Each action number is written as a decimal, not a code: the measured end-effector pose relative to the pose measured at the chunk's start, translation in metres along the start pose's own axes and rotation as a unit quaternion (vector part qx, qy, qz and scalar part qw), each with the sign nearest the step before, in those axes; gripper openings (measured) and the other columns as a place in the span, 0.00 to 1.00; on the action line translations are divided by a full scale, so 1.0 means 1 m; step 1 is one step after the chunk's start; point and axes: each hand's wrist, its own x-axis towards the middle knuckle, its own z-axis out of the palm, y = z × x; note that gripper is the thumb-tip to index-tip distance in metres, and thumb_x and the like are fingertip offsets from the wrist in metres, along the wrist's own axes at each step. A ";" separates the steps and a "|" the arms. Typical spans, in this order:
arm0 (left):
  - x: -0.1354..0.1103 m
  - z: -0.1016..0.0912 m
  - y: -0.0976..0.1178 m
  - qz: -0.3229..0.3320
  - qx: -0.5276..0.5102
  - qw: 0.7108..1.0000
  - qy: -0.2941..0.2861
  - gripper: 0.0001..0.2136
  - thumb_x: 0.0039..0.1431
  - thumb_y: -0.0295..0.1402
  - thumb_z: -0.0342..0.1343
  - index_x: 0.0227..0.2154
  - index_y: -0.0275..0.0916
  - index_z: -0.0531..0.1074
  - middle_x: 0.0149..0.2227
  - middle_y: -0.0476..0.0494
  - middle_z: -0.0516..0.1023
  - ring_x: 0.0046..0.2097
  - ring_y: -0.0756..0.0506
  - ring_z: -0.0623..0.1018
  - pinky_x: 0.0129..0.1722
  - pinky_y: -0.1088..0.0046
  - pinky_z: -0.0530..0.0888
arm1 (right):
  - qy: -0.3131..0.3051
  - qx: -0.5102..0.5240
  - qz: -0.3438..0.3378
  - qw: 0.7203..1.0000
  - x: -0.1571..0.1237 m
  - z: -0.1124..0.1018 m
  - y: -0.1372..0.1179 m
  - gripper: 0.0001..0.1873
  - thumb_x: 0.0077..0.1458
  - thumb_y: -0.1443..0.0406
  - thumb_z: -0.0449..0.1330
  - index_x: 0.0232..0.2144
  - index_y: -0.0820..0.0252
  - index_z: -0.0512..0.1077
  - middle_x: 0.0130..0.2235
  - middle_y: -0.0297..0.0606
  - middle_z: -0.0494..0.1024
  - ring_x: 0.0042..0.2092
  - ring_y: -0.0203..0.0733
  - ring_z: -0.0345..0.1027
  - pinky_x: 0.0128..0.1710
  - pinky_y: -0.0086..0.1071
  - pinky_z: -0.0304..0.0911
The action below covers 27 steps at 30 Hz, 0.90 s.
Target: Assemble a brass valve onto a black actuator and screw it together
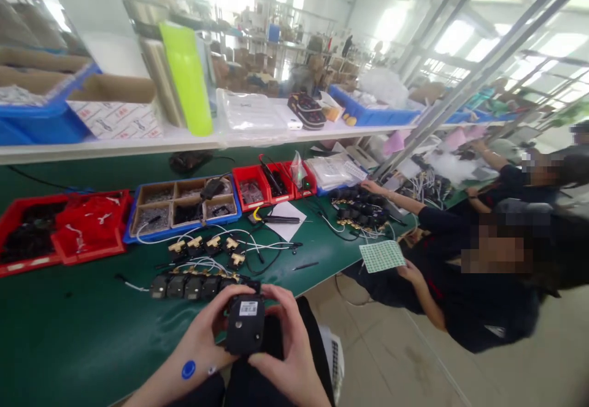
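Note:
Between my two hands is a black box-shaped device (245, 332) with a white printed label (248, 309) on its upper face. My left hand (207, 327) grips it from the left, fingers curled over the top edge. On the other side, my right hand (289, 339) wraps round it with the thumb at the lower edge. Just beyond, a row of similar black devices (193, 286) with brass fittings and white cables lies on the green bench. Several brass-and-black valve parts (214, 245) sit behind that row.
Red bins (92, 226), a blue divided tray (184, 207) and more red bins (251, 189) line the bench's back. A black-handled tool (278, 218) rests on white paper. At right, a co-worker holds a sheet of green stickers (381, 255). Overhead runs a shelf (184, 143) with bottles.

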 end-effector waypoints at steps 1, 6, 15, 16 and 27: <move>0.001 0.003 0.000 -0.003 0.009 1.000 0.016 0.28 0.41 0.29 0.68 0.49 0.45 0.73 0.50 0.46 0.75 0.50 0.41 0.77 0.48 0.72 0.77 | 0.012 0.048 0.012 0.999 -0.002 -0.005 0.004 0.39 0.54 0.49 0.71 0.65 0.41 0.63 0.63 0.41 0.67 0.62 0.54 0.64 0.57 0.42 0.65; 0.005 0.008 0.003 -0.001 0.046 0.998 0.042 0.26 0.43 0.34 0.68 0.48 0.43 0.73 0.49 0.44 0.76 0.50 0.41 0.78 0.49 0.71 0.76 | 0.169 0.145 0.091 0.971 -0.017 -0.024 0.031 0.35 0.54 0.44 0.69 0.59 0.51 0.72 0.57 0.46 0.75 0.54 0.53 0.70 0.47 0.40 0.69; -0.008 -0.026 0.000 -0.006 0.028 0.997 0.068 0.29 0.41 0.37 0.70 0.49 0.43 0.71 0.50 0.44 0.75 0.49 0.44 0.79 0.48 0.75 0.76 | 0.473 0.097 0.235 0.843 -0.087 -0.075 0.109 0.37 0.39 0.42 0.74 0.44 0.60 0.76 0.41 0.43 0.81 0.40 0.45 0.76 0.38 0.33 0.71; -0.010 -0.029 -0.003 -0.005 0.018 0.997 0.077 0.29 0.41 0.38 0.70 0.49 0.43 0.71 0.50 0.44 0.75 0.49 0.44 0.79 0.48 0.75 0.76 | 0.487 0.089 0.247 0.833 -0.094 -0.081 0.118 0.38 0.36 0.42 0.75 0.43 0.61 0.76 0.40 0.43 0.81 0.40 0.45 0.76 0.37 0.33 0.71; -0.016 -0.067 -0.022 0.031 -0.063 0.981 0.182 0.27 0.43 0.30 0.68 0.50 0.44 0.72 0.49 0.44 0.76 0.47 0.43 0.78 0.45 0.73 0.78 | 0.329 -0.115 0.350 0.870 -0.029 -0.122 0.208 0.23 0.63 0.48 0.63 0.42 0.63 0.73 0.38 0.39 0.78 0.36 0.42 0.76 0.36 0.38 0.75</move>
